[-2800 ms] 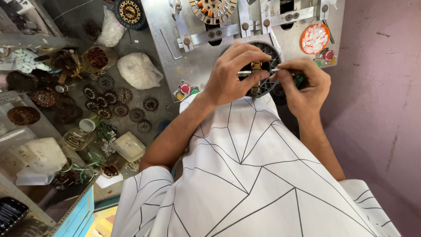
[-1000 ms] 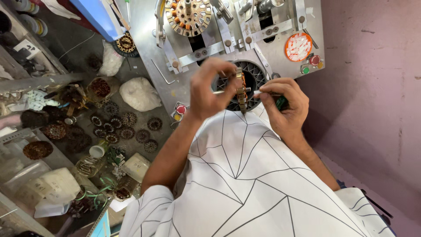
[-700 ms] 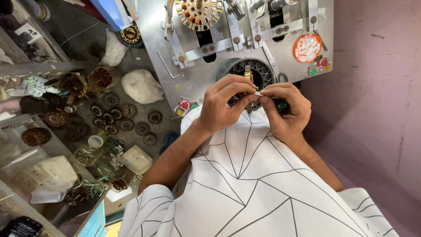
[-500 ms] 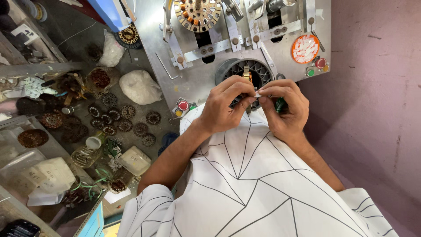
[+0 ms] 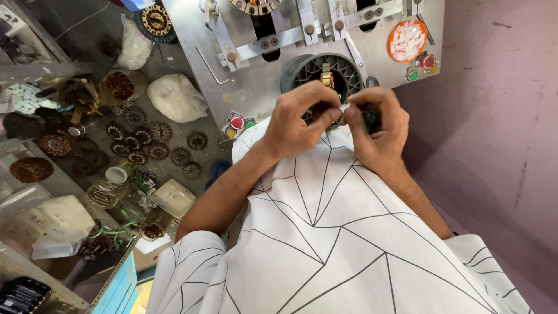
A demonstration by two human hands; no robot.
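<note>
My left hand [image 5: 299, 119] and my right hand [image 5: 375, 125] meet fingertip to fingertip just below a dark round slotted part [image 5: 318, 72] set in a grey metal machine panel [image 5: 256, 87]. A small brass-coloured piece [image 5: 326, 74] stands at the part's centre. My left fingers are curled over the lower rim of the round part. My right hand is closed on a small dark green tool [image 5: 369, 119], mostly hidden by the fingers. A thin pale strip shows between the two thumbs. My white shirt with black lines [image 5: 325, 232] fills the lower frame.
Red, green and yellow push buttons [image 5: 237, 124] sit left of my hands, more buttons [image 5: 422, 65] at the right under an orange round tray [image 5: 407, 39]. Several dark round wound parts [image 5: 151, 145] and white bags [image 5: 175, 97] lie on the left bench. A pink wall [image 5: 500, 116] stands right.
My hands have dropped from the centre of the round part to its lower rim and drawn closer together. The view has shifted slightly.
</note>
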